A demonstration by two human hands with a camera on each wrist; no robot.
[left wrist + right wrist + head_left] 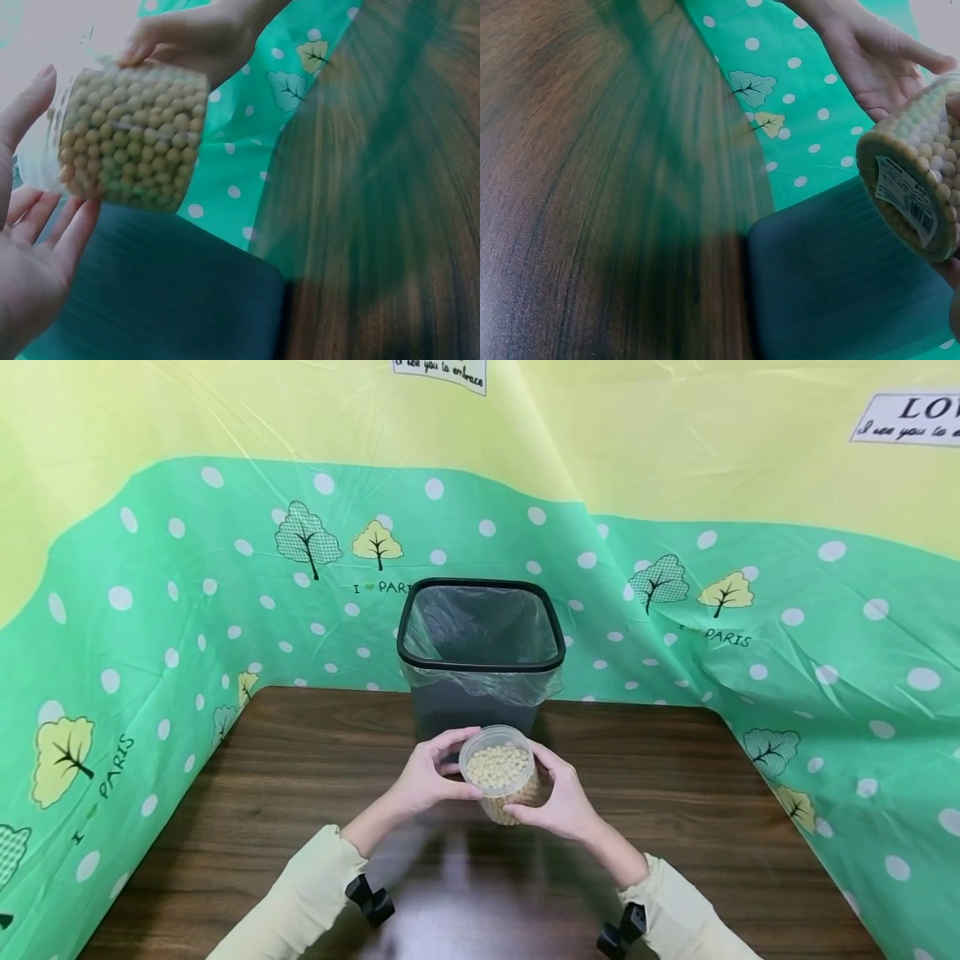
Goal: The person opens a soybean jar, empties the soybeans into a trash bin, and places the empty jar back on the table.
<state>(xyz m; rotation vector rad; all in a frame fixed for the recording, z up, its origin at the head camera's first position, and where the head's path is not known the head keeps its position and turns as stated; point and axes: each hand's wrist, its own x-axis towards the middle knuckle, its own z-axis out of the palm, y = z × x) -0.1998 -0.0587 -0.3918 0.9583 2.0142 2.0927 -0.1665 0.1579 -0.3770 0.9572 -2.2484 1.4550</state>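
Many pale dots cover the green part of the cloth backdrop (142, 577), which runs left of, behind and right of the dark bin (465, 702). Wood-grain bench (315, 752) stretches out on both sides of the bin. Left of the bin's middle and on its near side comes the left hand (435, 779), out of a cream sleeve (303, 893). Its fingers part to the jar's width and curl round the rim end, thumb on the near side. Next is the clear plastic jar (512, 797), lifted above the bench just in front of the bin, mouth up and packed with small round beans (497, 766). A barcode label (906, 199) shows on its base. The bin behind has a black rim and a clear plastic liner (517, 685). To the jar's right, the right hand (564, 797) grips the side wall, thumb low across the front, other fingers partly hidden behind.
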